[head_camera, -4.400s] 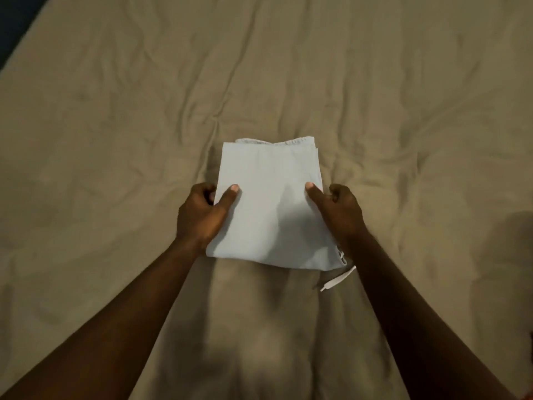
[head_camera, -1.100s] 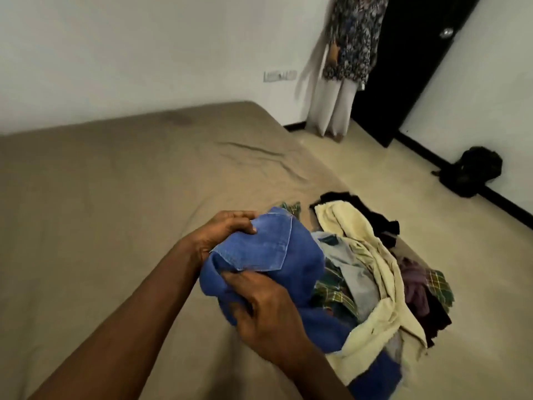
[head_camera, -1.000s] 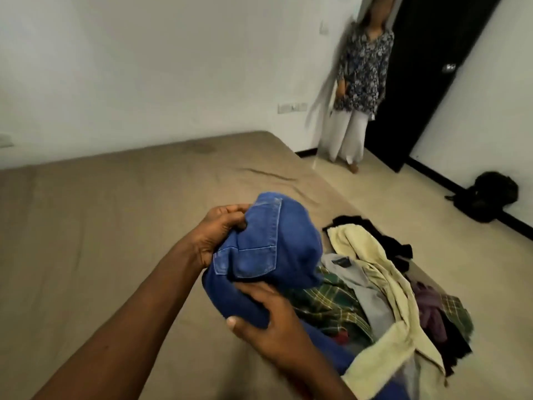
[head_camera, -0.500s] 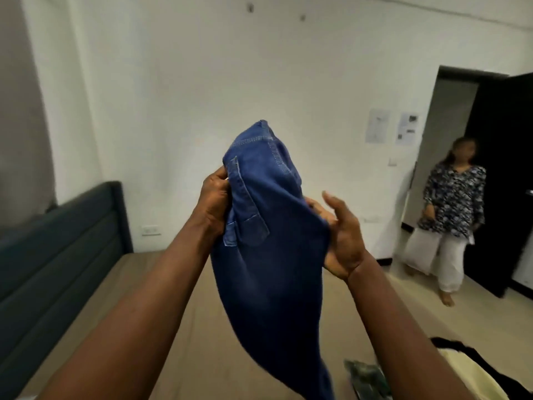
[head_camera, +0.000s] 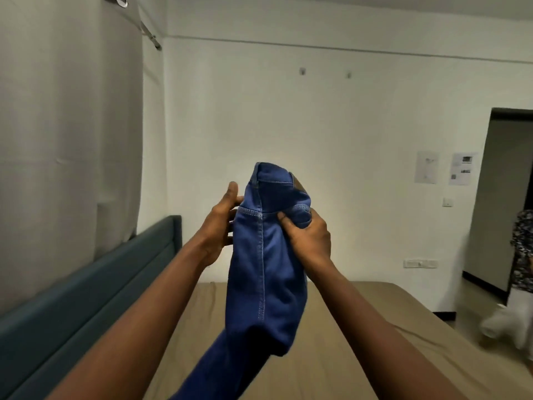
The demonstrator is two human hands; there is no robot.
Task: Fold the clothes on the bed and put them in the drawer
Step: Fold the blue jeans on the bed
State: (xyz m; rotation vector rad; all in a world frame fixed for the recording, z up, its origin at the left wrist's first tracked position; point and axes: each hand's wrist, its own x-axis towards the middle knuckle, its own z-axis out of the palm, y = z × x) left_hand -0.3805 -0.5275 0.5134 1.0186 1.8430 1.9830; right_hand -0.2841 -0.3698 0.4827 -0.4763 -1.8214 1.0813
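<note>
I hold a pair of blue jeans [head_camera: 268, 272] up in the air over the bed [head_camera: 346, 356], waistband at the top and the legs hanging down toward the lower left. My right hand [head_camera: 307, 236] is clenched on the fabric just below the waistband at the right. My left hand [head_camera: 220, 226] is pressed against the left side of the jeans with its fingers partly hidden behind the cloth. The pile of other clothes is out of view.
A teal padded headboard [head_camera: 86, 287] runs along the bed's left side under a white curtain [head_camera: 66, 134]. A person [head_camera: 519, 269] stands at the right edge by a dark doorway [head_camera: 496, 197]. White wall behind.
The jeans have turned in my hands, so a side seam now faces me instead of the back pocket. My right hand has closed on the fabric. The view has swung left and up.
</note>
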